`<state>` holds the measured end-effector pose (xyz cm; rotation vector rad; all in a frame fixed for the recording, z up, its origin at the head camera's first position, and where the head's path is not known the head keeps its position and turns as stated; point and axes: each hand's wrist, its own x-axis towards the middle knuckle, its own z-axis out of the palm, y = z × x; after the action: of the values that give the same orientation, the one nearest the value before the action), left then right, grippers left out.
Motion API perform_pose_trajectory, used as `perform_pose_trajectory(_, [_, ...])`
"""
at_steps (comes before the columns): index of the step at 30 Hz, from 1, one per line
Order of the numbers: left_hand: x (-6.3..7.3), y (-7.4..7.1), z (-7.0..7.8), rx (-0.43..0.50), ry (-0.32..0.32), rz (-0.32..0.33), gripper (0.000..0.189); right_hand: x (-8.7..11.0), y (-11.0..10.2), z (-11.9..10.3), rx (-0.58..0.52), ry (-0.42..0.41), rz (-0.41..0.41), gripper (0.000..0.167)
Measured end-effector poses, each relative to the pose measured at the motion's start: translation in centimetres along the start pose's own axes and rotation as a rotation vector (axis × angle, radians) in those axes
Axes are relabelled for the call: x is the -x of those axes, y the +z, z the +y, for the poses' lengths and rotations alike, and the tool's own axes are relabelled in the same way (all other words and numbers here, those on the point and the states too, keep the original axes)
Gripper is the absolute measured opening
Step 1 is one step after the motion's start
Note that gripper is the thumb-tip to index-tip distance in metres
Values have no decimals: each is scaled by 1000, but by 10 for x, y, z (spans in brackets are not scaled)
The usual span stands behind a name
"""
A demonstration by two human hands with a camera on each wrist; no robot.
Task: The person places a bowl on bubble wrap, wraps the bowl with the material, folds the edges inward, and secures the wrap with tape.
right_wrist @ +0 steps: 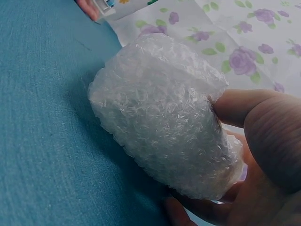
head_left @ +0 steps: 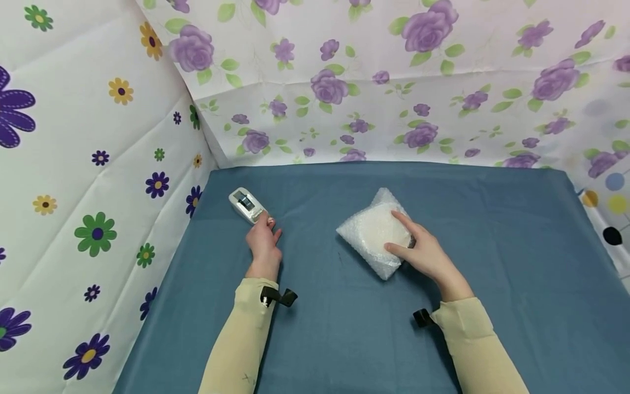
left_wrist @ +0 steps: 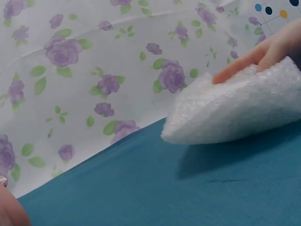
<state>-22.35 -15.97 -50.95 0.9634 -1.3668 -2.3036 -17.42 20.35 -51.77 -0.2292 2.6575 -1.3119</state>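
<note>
In the head view a bubble-wrapped package is over the middle of the blue cloth, with a pale shape showing through the wrap. My right hand grips it at its right side. The right wrist view has the thumb on one side of the package and fingers round the other. Further left lies a white tape dispenser with a dark slot in its top. My left hand holds its near end, fingers curled there; in the left wrist view only a bit of that hand shows.
The blue cloth covers the table. Behind it hangs a white sheet with purple roses, and a flowered sheet runs along the left. Black straps sit at both sleeve cuffs.
</note>
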Motion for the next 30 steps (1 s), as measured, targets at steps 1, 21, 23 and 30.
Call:
perform_pose_trajectory(1, [1,0,-1,0,12,10,21,0,1,0,0,-3,-1,87])
perform_pose_trajectory(21, [-2,-27,-2,-186,-140,-200,23,4,-4,0,11,-8,-2,85])
perform_pose_trajectory(23, [0,-27,-5,-170,-74,-170,23,4,-4,-1,12,-11,-4,85])
perform_pose_trajectory(30, [7,-19,-4,18,10,-84,16,2,-2,-2,14,-24,-3,84])
